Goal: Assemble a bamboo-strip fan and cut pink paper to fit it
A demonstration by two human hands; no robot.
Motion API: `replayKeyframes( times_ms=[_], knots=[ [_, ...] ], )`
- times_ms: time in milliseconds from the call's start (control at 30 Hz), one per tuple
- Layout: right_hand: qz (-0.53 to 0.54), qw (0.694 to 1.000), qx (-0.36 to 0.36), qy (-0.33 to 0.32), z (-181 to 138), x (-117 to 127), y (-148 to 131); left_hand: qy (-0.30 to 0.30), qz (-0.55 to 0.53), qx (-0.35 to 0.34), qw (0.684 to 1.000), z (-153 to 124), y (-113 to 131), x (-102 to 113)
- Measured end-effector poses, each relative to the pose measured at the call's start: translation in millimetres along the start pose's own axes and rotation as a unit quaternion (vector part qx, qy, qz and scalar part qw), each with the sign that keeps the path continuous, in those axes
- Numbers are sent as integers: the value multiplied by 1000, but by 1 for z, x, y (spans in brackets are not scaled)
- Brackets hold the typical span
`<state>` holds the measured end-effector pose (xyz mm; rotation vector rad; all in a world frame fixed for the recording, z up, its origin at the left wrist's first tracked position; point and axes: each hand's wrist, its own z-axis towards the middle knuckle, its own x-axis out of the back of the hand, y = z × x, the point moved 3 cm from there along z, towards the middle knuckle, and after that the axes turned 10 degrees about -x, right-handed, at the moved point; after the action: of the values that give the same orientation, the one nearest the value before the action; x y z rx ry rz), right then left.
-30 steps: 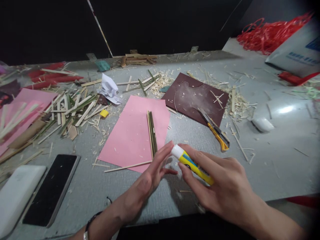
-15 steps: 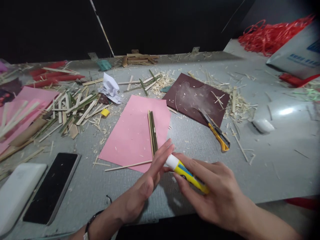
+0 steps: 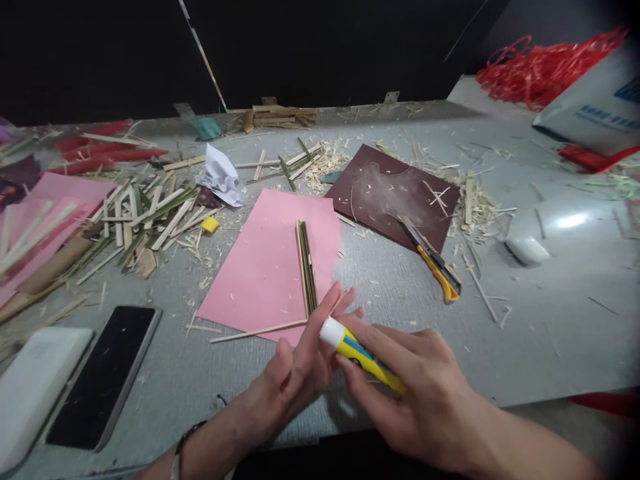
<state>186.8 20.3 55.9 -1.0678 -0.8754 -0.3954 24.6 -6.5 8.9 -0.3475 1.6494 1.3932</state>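
A yellow glue stick (image 3: 367,360) with a blue band and a white end lies in my right hand (image 3: 420,387), gripped between thumb and fingers. Its white end presses near the fingers of my left hand (image 3: 300,380), which are stretched out and slanted upward; whatever lies behind them is hidden. Just beyond my left fingertips, a bundle of thin bamboo strips (image 3: 307,267) rests on a pink sheet of paper (image 3: 255,260). One thin stick (image 3: 257,331) crosses the sheet's near edge.
A yellow box cutter (image 3: 433,263) lies partly on a dark red board (image 3: 380,193). Cut bamboo pieces (image 3: 150,213), a small yellow cap (image 3: 209,225) and crumpled paper (image 3: 220,175) sit left. A phone (image 3: 103,377) and a white block-shaped object (image 3: 43,393) lie near left.
Both hands and the glue stick have shifted slightly left. My left hand has turned a little, with its fingers more spread and its thumb raised. The strips and paper have stayed put.
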Motion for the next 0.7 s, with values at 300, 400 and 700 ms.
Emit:
replayKeyframes(
  times_ms=[300,400,700],
  knots=[
    [-11,998,-16,63,6,10,10,-34,35,16,999,6,0,4],
    [-32,996,-14,85,6,12,13,-38,61,20,997,7,4,3],
    [-18,1000,9,8,2,5,6,-18,57,0,998,2,-2,7]
  ],
)
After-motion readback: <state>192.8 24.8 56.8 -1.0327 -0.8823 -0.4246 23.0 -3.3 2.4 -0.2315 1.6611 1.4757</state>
